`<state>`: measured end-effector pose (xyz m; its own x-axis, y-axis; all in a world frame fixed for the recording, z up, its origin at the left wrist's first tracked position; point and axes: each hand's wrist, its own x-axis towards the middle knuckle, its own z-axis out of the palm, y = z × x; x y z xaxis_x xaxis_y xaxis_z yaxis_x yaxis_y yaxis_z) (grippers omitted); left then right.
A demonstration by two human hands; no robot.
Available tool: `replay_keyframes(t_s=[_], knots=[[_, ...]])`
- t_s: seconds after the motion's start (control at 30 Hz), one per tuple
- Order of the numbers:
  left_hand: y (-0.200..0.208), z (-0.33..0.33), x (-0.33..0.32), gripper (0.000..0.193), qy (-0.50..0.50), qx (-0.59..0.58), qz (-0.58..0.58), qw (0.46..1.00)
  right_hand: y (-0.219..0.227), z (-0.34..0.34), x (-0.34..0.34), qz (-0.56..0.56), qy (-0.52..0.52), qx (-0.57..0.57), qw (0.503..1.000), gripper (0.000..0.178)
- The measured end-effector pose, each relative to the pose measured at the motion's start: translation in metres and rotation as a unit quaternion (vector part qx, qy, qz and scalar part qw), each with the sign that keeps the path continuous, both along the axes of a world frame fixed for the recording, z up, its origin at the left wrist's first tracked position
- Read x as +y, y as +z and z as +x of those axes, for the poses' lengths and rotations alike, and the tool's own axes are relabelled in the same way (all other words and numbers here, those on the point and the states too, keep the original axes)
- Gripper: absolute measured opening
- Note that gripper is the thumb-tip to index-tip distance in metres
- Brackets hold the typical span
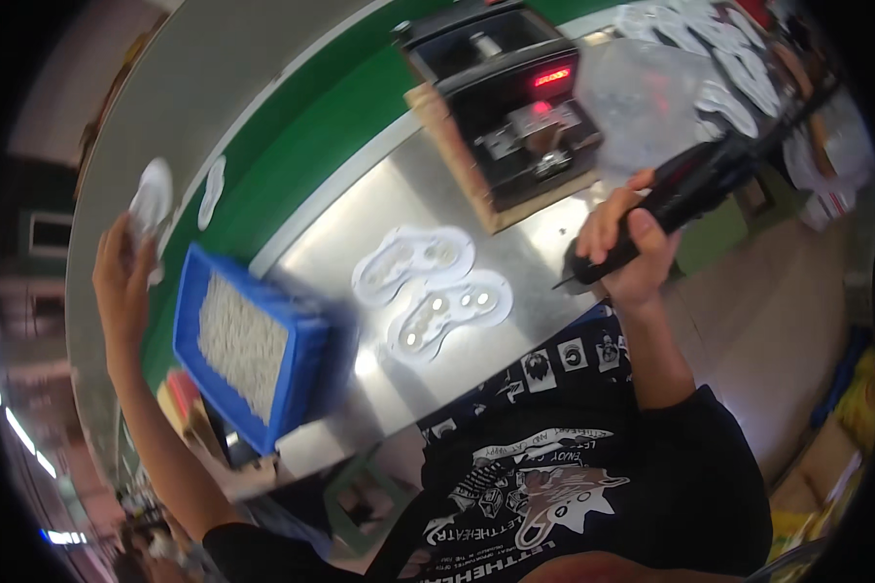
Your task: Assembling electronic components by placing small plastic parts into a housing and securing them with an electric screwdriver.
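Observation:
At the far left, out over the belt's edge, my left hand (124, 282) is closed on the lower end of a white curved plastic shell (153, 192), slightly blurred. My right hand (634, 245) wraps round a black electric screwdriver (685, 190), its thin bit pointing left above the worktop. Two white plastic shells, an upper one (408, 258) and a lower one (452, 313), lie side by side on the metal worktop (350, 209) between my hands. Both are bean-shaped, with several round spots in their hollows.
A blue bin (292, 364) of small whitish pieces stands at the left. Behind runs a green conveyor belt (335, 97) carrying another white shell (212, 191). A black screw feeder (501, 107) with red lit digits sits on a wooden board. More white shells (724, 53) lie back right beside clear plastic.

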<state>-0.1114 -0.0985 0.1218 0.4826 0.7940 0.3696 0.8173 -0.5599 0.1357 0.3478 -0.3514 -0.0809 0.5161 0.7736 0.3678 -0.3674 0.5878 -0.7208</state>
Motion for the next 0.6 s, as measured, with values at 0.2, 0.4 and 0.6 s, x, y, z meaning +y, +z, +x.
replay_keyframes(t_s=[0.2,0.4,0.6], knots=[[-0.062,0.137,-0.182,0.059,-0.262,0.016,-0.084,0.961,-0.004,0.007,0.001,0.023,0.025,-0.014,0.999,0.035],[-0.164,0.176,-0.243,0.057,-0.258,-0.032,-0.130,0.957,-0.008,0.009,0.002,0.034,0.048,-0.013,0.998,0.036],[-0.181,0.180,-0.233,0.056,-0.147,-0.035,-0.055,0.987,-0.019,0.015,-0.002,0.054,0.100,0.017,0.993,0.035]])
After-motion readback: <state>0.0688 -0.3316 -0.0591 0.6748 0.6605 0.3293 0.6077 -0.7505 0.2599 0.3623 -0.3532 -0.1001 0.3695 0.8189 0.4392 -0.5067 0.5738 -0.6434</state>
